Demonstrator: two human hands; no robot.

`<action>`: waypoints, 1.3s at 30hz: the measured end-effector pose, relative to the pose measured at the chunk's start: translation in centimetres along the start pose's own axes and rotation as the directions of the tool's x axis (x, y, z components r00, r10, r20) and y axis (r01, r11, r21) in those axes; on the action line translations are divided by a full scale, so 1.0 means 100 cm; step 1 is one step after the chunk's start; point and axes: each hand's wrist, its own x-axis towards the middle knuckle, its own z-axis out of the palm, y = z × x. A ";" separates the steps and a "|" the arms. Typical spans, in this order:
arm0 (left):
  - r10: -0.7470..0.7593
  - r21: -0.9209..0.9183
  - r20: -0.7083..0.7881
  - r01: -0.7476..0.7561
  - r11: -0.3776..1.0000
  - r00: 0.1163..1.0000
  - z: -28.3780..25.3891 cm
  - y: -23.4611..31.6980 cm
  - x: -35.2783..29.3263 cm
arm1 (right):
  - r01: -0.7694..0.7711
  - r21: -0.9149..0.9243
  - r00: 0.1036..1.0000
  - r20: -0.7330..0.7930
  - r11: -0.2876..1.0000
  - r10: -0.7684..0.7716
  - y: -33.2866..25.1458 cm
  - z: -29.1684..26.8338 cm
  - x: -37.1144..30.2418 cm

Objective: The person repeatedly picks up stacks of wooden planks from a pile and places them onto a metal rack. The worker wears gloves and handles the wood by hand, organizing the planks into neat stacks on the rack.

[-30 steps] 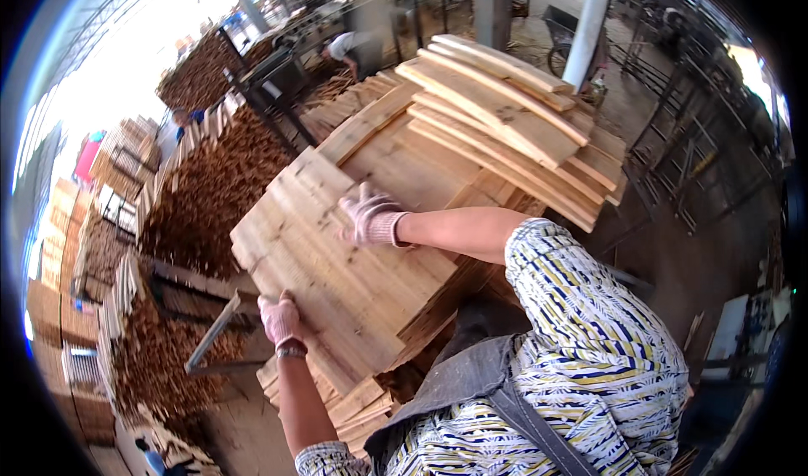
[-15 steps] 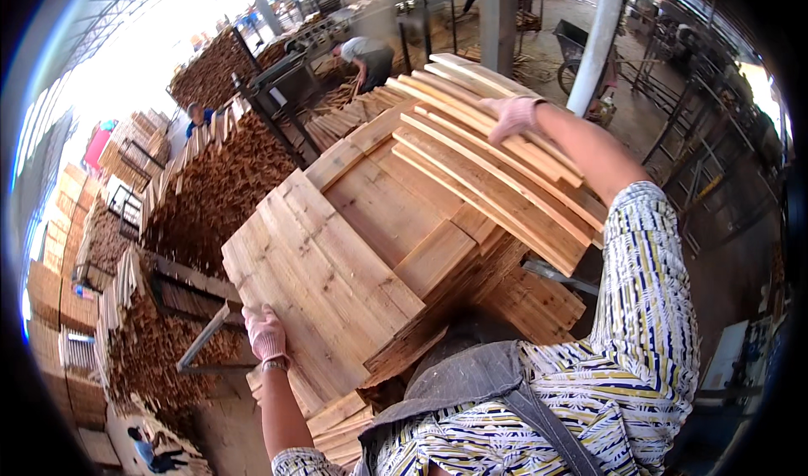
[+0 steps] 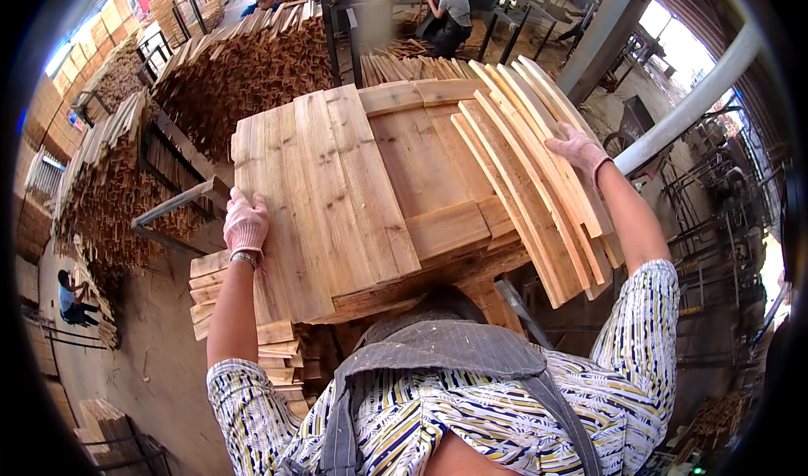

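A stack of flat wooden boards (image 3: 337,190) lies in front of me, its top layer made of pale planks side by side. My left hand (image 3: 246,222), in a pink glove, rests on the stack's left edge. A fan of long thin slats (image 3: 539,164) lies across the right side of the stack. My right hand (image 3: 576,149), also gloved, grips the outer edge of those slats. My striped shirt and grey apron fill the lower part of the view.
Big heaps of stacked wooden sticks (image 3: 244,72) stand to the left and behind. A person (image 3: 450,9) works at a machine at the back, another person (image 3: 71,299) crouches at the far left. A metal post (image 3: 699,97) and metal racks (image 3: 724,215) stand at right.
My right hand has moved from the middle of the boards out to the slats on the right. My view has tilted so the stack sits closer and more square.
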 end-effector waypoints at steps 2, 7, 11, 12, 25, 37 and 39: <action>-0.010 -0.004 0.021 0.010 1.000 1.000 -0.004 -0.003 0.005 | 0.076 0.187 0.993 -0.103 0.979 -0.057 -0.025 0.002 -0.027; -0.063 -0.123 0.099 0.075 0.990 0.993 -0.028 -0.007 0.031 | 0.390 0.308 0.917 -0.043 0.868 -0.397 -0.125 0.048 -0.069; -0.022 -0.251 0.130 0.054 0.966 0.991 -0.021 0.008 0.038 | 0.094 -0.098 0.995 0.024 0.991 -0.092 -0.186 0.120 -0.061; 0.004 -0.285 0.119 0.030 0.958 0.993 -0.026 0.012 0.057 | 0.120 -0.147 0.989 -0.069 0.982 -0.131 -0.193 0.144 -0.053; -0.012 -0.338 0.205 0.082 0.938 0.979 -0.015 -0.026 0.072 | 0.303 -0.362 0.922 -0.124 0.881 -0.368 -0.174 0.117 -0.058; 0.740 -0.762 0.275 -0.330 0.557 0.614 -0.015 0.193 -0.074 | 0.056 -0.426 0.998 0.005 0.903 -0.059 -0.017 -0.023 0.010; 0.768 -0.887 0.389 -0.020 0.462 0.509 -0.004 0.253 -0.105 | 0.044 -0.378 0.999 0.001 0.925 -0.047 -0.006 -0.035 0.005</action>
